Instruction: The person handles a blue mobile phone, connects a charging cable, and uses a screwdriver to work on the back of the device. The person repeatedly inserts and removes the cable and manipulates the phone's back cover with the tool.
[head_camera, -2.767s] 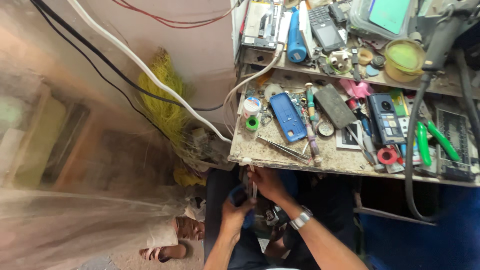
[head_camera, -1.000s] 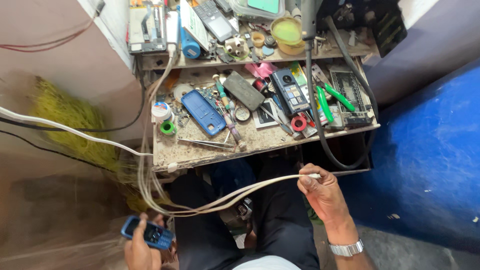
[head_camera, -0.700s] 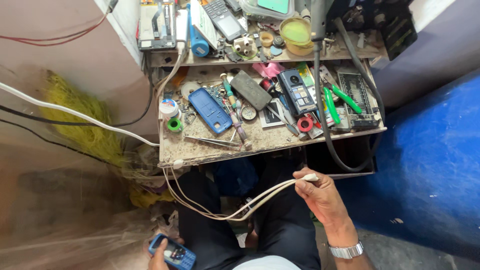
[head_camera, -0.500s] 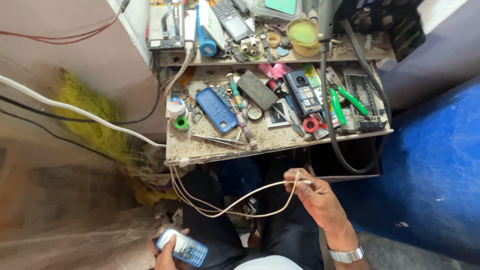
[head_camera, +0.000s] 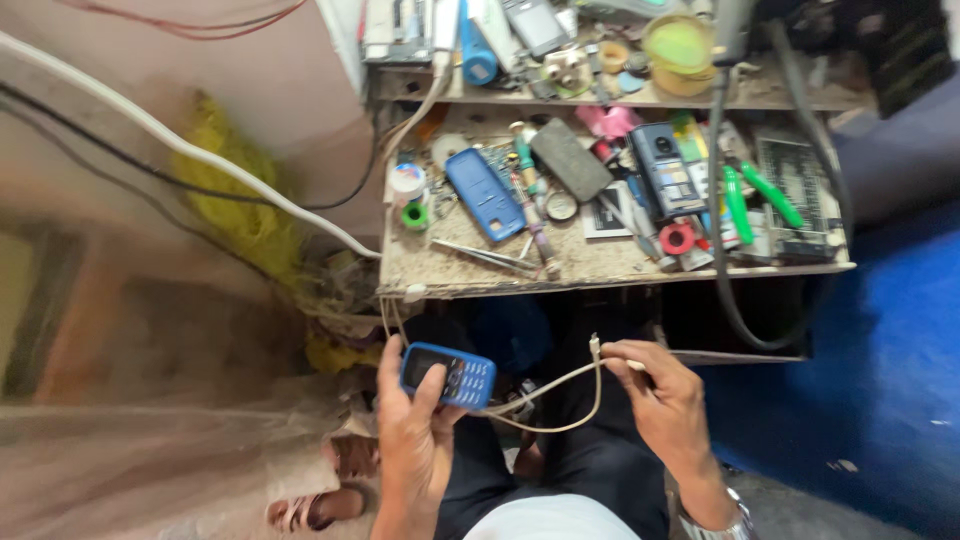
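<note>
Our left hand (head_camera: 415, 440) grips a blue phone (head_camera: 448, 376), keypad up, at six o'clock below the desk (head_camera: 470, 275) edge. Our right hand (head_camera: 665, 400) at four o'clock pinches a white cable (head_camera: 560, 385) looping towards the phone. A yellow-green bowl (head_camera: 678, 45) sits at twelve.

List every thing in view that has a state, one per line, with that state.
left hand: gripping the blue keypad phone, keypad up, thumb on its face
right hand: pinching the white cable, plug end free and pointing up, not in the phone
blue phone on the bench: lying flat, untouched
tweezers: lying on the bench, closed
green-handled cutters: lying on the bench
</note>
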